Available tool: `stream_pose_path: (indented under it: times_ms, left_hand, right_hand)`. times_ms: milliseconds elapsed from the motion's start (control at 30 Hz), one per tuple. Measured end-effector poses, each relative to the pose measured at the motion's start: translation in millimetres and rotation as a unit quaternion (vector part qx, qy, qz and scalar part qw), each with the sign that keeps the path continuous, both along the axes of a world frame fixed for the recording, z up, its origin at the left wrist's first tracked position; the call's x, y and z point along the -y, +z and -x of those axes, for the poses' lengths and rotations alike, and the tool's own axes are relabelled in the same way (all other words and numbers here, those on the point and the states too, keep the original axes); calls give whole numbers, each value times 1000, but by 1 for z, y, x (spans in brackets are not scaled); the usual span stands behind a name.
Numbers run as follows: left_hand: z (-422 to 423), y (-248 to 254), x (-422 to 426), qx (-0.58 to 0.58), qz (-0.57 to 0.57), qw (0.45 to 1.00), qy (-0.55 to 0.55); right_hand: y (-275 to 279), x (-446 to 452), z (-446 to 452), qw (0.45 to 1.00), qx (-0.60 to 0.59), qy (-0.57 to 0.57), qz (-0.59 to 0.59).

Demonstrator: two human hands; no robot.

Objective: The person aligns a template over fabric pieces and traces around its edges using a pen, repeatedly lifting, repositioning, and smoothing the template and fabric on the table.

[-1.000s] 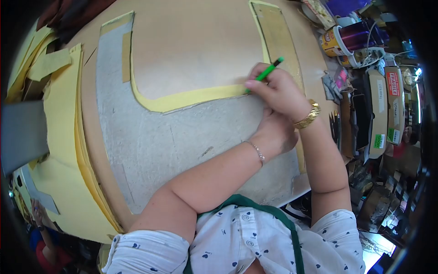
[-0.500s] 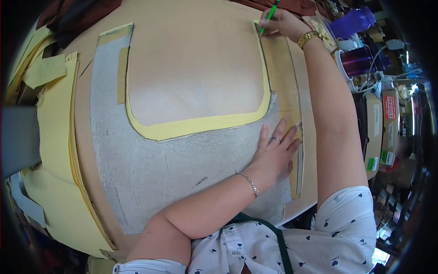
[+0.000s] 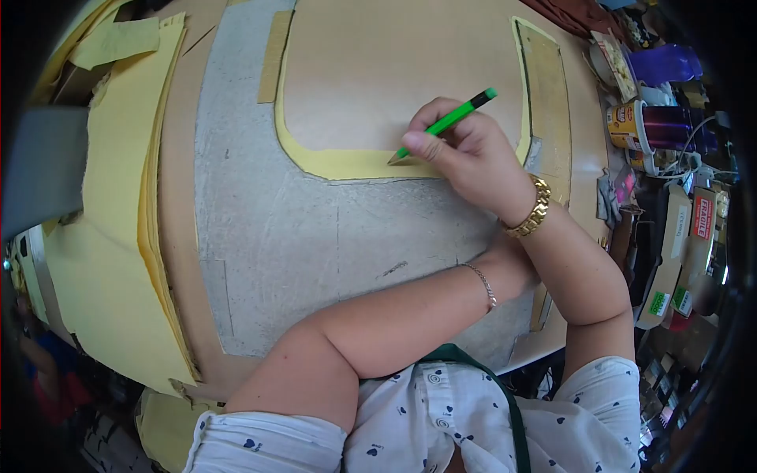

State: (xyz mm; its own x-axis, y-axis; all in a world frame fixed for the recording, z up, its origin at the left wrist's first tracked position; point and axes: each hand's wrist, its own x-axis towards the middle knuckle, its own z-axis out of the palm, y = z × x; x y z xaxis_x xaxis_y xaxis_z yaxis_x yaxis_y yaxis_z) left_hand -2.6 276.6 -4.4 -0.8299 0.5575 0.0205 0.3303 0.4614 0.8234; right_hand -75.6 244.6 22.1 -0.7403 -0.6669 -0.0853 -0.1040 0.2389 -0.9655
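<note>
My right hand (image 3: 482,162) is closed around a green pencil (image 3: 456,116) with a black band near its end. The pencil's tip points down at a strip of yellow paper (image 3: 347,162), at or just above it. That strip shows along the inner edge of a large grey U-shaped template (image 3: 300,229), which lies flat on the paper. My left hand (image 3: 512,262) is on the template's right side, beneath my right forearm; its fingers are hidden.
A stack of yellow paper sheets (image 3: 102,260) lies at the left of the tan tabletop (image 3: 402,71). On the right stand a purple bottle (image 3: 666,65), a yellow-labelled tub (image 3: 625,126), and cardboard boxes (image 3: 670,252). Dark brown cloth (image 3: 564,14) lies at the top right.
My right hand has moved the pencil from the template's upper right arm down and left to the bottom curve. My left hand is now covered by the right forearm. The view has shifted.
</note>
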Motion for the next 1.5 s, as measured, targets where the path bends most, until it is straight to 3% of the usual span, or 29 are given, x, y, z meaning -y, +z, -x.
stream_pose_path:
  times_ms: [100, 200, 267, 367, 433, 467, 533, 600, 633, 700, 767, 833, 1000, 1033, 1133, 1233, 1300, 1500]
  left_hand:
    - [-2, -21, -14, -23, -130, 990, 47]
    - [-5, -22, -13, -158, 3, 985, 67]
    - [-2, -21, -16, -102, 11, 993, 54]
    - [-4, -31, -28, -116, 17, 989, 89]
    - [-8, -40, -37, -14, -163, 981, 101]
    - [-6, -41, -37, 112, -333, 932, 89]
    - [-9, -40, -37, 157, -363, 916, 69]
    - [-11, -18, -13, -19, -91, 994, 55]
    - [-10, -8, -5, -111, 51, 991, 47]
    - [-9, -1, -2, -102, 66, 992, 37]
    - [-9, -2, -2, -118, 70, 990, 41]
    - [-9, 0, -1, -115, 70, 990, 37]
    - [-7, 0, -1, -128, 75, 988, 46]
    - [-8, -1, -2, -129, 76, 988, 47]
    - [-6, -4, -5, -127, 79, 987, 51]
    - [-8, -6, -6, -129, 76, 987, 51]
    - [-9, -10, -7, -145, 73, 985, 58]
    - [-8, -2, -4, -104, 71, 991, 40]
  right_hand:
    - [-1, 12, -7, 999, 6, 21, -43]
    - [-4, 18, -12, 999, 4, 35, -37]
    - [-5, 20, -14, 998, -44, 49, -24]
    - [0, 12, -15, 984, -160, 67, -32]
    - [5, -6, -12, 975, -203, 61, -68]
    - [9, -23, -8, 974, -200, 51, -95]
    - [14, -62, -1, 976, -172, 20, -129]
    - [19, -105, 9, 982, -100, -18, -160]
    - [22, -125, 19, 981, -52, -37, -183]
    - [22, -140, 39, 978, -39, -31, -205]
    - [20, -146, 72, 972, -114, 23, -204]
    - [24, -136, 105, 974, -69, 26, -212]
    - [15, -115, 193, 984, -23, -49, -167]
    - [39, -92, 191, 969, -53, -99, -218]
    - [19, -80, 213, 972, -45, -230, -21]
    - [8, -70, 201, 907, -36, -374, 191]
    - [-10, -91, 193, 921, -12, -291, 258]
    - [12, -114, 110, 965, 5, -237, 109]
